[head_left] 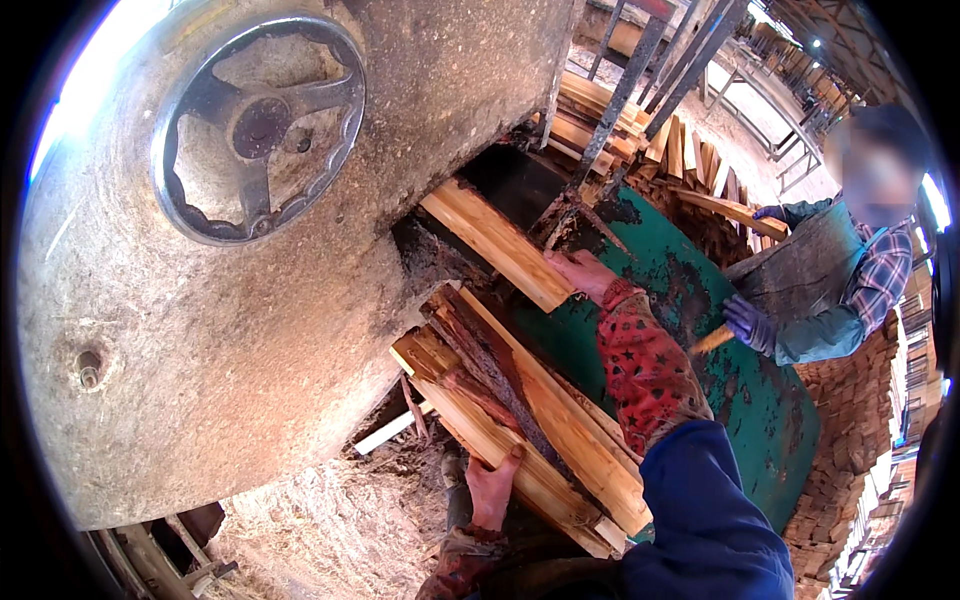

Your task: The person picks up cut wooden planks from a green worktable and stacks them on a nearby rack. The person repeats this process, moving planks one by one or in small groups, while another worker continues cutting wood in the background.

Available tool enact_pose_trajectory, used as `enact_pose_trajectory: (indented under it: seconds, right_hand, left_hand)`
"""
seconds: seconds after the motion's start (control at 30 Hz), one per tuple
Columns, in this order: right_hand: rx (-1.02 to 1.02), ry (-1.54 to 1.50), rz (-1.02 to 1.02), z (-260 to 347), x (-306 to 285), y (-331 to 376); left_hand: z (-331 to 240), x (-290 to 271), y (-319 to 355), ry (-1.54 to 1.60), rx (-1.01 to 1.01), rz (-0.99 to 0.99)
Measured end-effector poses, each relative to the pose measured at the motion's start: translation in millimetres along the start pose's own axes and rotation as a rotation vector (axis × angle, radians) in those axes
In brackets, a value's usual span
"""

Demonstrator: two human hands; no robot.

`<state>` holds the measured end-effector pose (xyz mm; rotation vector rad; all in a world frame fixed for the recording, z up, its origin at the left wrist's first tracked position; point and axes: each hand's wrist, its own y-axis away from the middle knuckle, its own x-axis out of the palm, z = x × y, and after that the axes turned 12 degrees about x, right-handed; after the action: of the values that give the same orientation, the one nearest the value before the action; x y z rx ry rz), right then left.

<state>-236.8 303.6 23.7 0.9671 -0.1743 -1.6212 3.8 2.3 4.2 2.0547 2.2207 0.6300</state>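
Rough wood slab (495,243), pale, bark-edged, right hand (582,273) gripping its end

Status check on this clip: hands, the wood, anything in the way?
Right hand gripping end of single plank at the saw housing. Left hand holding the plank bundle. Co-worker's gloved hand across the green table.

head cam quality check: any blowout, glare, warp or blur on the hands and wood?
Head view: sky blown out white at upper left rim beside the handwheel; strong fisheye bend, black corners. Right hand on the upper plank and left hand under the plank bundle are evenly lit and sharp enough. The co-worker's face is blurred; far stacks are soft.
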Motion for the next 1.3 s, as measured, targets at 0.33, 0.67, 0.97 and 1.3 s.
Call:
enact_pose_trajectory:
  seconds: [0.33, 0.67, 0.97, 1.3]
  right_hand:
    - [-0.02, -0.038, -0.115, -12, 9, 38]
    - [-0.095, -0.163, 0.052, -34, 8, 55]
    - [-0.036, -0.139, 0.177, -44, -2, 74]
    - [-0.23, 0.446, -0.044, -15, 24, 103]
  left_hand:
    - [4, -6, 1, -0.004, -0.023, -0.017]
    - [-1, -3, 1, -0.005, -0.048, -0.022]
    - [-1, -4, 1, -0.043, -0.038, -0.016]
    - [5, -4, -1, -0.026, -0.004, -0.034]
